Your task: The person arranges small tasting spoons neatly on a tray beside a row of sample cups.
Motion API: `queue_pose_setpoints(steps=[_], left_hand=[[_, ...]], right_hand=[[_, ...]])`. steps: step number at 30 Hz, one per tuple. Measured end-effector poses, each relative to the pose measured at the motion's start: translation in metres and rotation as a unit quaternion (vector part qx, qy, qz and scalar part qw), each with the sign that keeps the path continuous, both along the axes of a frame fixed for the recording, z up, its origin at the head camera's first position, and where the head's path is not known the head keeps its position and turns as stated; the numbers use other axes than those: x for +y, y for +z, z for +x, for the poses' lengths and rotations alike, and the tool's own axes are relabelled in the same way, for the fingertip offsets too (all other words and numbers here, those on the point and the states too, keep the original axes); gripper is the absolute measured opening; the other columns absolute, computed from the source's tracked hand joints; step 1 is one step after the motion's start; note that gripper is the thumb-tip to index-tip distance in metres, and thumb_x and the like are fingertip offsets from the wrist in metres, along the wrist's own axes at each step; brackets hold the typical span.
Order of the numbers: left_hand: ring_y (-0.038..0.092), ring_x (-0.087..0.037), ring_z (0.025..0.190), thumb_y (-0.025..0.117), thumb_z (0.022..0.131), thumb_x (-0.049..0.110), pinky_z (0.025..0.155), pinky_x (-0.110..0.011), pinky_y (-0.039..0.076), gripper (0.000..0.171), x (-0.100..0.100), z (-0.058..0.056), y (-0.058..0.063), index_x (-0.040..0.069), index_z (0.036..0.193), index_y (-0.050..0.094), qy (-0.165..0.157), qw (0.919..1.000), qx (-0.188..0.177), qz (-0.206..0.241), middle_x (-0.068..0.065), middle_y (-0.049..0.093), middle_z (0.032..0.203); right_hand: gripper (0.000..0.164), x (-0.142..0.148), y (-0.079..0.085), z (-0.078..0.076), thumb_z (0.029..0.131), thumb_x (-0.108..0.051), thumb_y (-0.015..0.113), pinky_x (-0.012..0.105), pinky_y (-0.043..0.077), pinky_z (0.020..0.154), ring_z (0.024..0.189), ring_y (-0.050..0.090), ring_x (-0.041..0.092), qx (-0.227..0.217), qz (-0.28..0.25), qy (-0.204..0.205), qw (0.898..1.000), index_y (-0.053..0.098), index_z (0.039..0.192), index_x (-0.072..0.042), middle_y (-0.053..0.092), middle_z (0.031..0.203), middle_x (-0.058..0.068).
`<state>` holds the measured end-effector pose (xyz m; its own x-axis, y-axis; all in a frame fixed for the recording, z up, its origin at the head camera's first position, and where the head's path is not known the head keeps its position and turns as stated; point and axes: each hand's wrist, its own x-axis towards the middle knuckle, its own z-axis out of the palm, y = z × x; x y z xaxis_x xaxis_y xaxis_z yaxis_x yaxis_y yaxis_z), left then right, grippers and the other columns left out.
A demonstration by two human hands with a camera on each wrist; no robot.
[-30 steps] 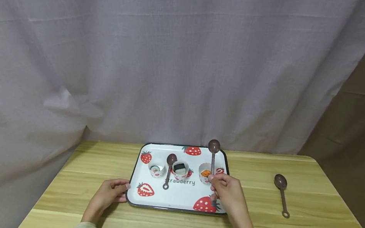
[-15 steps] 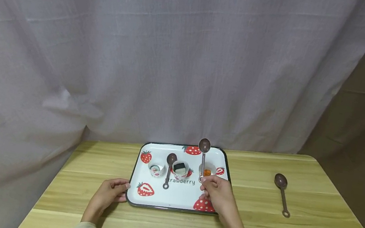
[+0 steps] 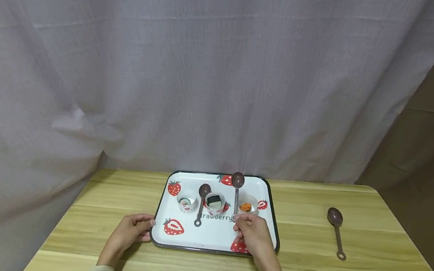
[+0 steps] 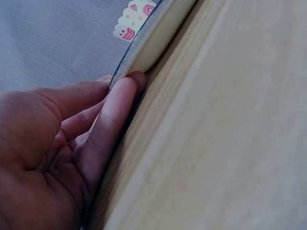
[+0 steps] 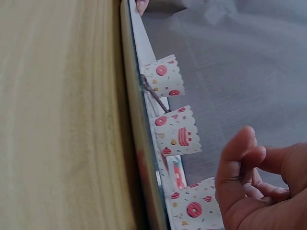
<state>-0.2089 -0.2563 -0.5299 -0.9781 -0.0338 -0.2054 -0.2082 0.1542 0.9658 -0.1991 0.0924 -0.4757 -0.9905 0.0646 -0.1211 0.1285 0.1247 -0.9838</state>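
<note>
Between the middle cup [image 3: 215, 210] and the right cup [image 3: 253, 203], a brown spoon [image 3: 237, 184] shows over the tray [image 3: 204, 241]. The right hand [image 3: 255, 236] pinches the end of its handle. If that hand swings sideways, the spoon might bump a cup and tip it over. The left hand [image 3: 128, 233] pinches the tray's left edge. Another brown spoon [image 3: 335, 217] lies on the table [image 3: 373, 268]
</note>
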Motion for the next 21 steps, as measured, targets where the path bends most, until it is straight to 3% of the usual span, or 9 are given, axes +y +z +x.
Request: queue_pose_setpoints(steps=[9,21], left_hand=[[0.071,-0.016,0.075,0.066,0.103,0.005,0.070,-0.030,0.068,0.038,-0.001,0.000,-0.001,-0.020,0.131,0.059,-0.005,1.0000,0.003,0.007,-0.010,0.075,0.092],[0.073,-0.016,0.074,0.066,0.103,0.006,0.071,-0.030,0.068,0.041,-0.005,-0.001,-0.005,-0.021,0.132,0.058,-0.022,0.9996,0.009,0.014,-0.013,0.077,0.097]], right_hand=[[0.021,-0.005,-0.008,-0.004,0.105,-0.008,0.062,0.021,0.050,0.045,0.051,0.055,0.011,0.004,-0.011,0.008,1.000,0.067,0.099,0.011,0.061,0.070,0.003],[0.024,-0.005,-0.016,-0.008,0.107,-0.011,0.062,0.022,0.051,0.045,0.052,0.055,0.012,-0.020,-0.030,0.013,0.999,0.067,0.100,0.012,0.059,0.072,0.004]])
